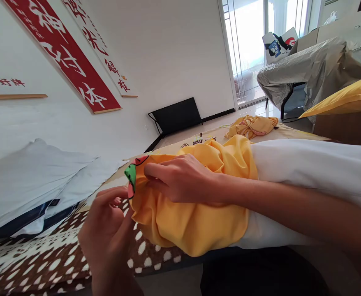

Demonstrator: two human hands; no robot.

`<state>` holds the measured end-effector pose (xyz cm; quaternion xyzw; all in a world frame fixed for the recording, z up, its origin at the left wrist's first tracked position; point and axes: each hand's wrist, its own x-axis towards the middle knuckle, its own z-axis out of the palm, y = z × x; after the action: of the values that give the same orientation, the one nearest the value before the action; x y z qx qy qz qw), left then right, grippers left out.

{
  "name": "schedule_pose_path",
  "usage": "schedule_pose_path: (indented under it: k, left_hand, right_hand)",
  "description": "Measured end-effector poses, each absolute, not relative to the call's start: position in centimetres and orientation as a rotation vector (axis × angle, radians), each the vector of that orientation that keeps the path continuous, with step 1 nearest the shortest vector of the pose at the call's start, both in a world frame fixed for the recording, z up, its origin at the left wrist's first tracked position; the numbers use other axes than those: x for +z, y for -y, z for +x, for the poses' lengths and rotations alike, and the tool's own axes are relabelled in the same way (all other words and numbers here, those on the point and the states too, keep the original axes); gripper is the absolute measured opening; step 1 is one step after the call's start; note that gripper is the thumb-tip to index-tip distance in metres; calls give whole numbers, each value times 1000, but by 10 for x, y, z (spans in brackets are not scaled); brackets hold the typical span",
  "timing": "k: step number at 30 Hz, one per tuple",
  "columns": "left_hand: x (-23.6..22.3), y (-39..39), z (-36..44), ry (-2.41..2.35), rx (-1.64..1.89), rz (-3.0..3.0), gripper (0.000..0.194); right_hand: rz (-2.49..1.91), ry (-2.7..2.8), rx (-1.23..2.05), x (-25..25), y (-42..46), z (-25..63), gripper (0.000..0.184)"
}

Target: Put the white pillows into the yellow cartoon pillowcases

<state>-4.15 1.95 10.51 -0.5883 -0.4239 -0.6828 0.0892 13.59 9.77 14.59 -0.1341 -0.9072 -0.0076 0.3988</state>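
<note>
A yellow pillowcase [193,222] with a green and red print at its corner is bunched over the end of a white pillow [316,168] lying across the bed. My right hand [180,179] rests on top of the bunched yellow cloth, fingers closed and pinching its edge near the printed corner. My left hand [106,234] is below and to the left, fingers curled around the pillowcase's lower edge by the green corner. The pillow's end is hidden inside the cloth.
A brown blanket with white spots [45,255] covers the bed. White pillows [29,185] lie at left by the wall. Another crumpled yellow cloth [251,125] lies farther back. Red banners [63,53] hang on the wall. A plastic-covered piece of furniture [306,70] stands by the window.
</note>
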Motion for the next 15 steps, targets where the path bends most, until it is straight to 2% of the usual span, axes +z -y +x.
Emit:
schedule_pose_path:
  k: [5,10,15]
  left_hand:
    - [114,-8,-26,1414,-2122,-1576,9]
    - [113,-11,-33,1577,-2011,-1776,16]
    - [111,-11,-35,1538,-1917,-1715,14]
  right_hand:
    - [-221,2322,-62,146,-97,136,13]
    - [-209,2276,-154,143,-95,132,13]
    - [-227,2248,-232,141,-94,128,16]
